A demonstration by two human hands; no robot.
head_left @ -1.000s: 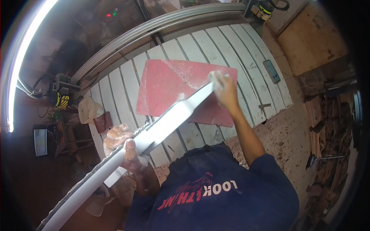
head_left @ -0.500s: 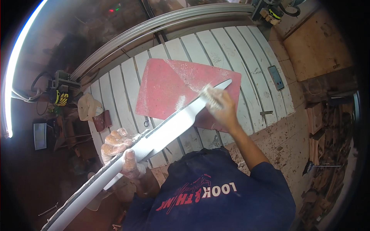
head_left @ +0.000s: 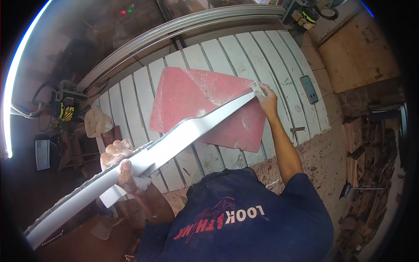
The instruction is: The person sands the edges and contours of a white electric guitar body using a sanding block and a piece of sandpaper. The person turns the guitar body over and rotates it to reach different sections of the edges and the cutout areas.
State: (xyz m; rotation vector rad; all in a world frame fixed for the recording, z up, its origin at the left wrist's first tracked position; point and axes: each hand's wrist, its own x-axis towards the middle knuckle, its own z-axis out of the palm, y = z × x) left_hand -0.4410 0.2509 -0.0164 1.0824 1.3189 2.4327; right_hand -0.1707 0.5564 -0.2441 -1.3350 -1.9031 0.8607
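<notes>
Gripping a long white piece (head_left: 176, 137) between my two hands, I hold it slantwise over the slatted white surface (head_left: 253, 48). It runs from beyond the surface's left edge, at the lower left, up toward the far right corner of a red sheet (head_left: 179, 96). Its side away from me shows a rough dark strip; its broad face toward me is smooth and white, with a short white arm jutting out below my left hand (head_left: 123, 169).

That hand is clasped around the thicker part, thumb lying along the near face and fingers curled over the far side, all coated in white dust. My right hand (head_left: 265, 98) has its fingers pressed together at the narrow tip, pinching it with a small pale pad (head_left: 257, 89); I cannot tell what the pad is made of.

The red sheet lies in the middle of the surface, streaked with white dust, its near side passing under my piece. Close to the surface's right edge lies a dark phone (head_left: 309, 90), and near its near right corner a small metal bar (head_left: 297, 129). At the left edge sits a beige cap (head_left: 97, 122), touching a brown object (head_left: 111, 136). A metal rail (head_left: 183, 27) spans beyond the far edge.
</notes>
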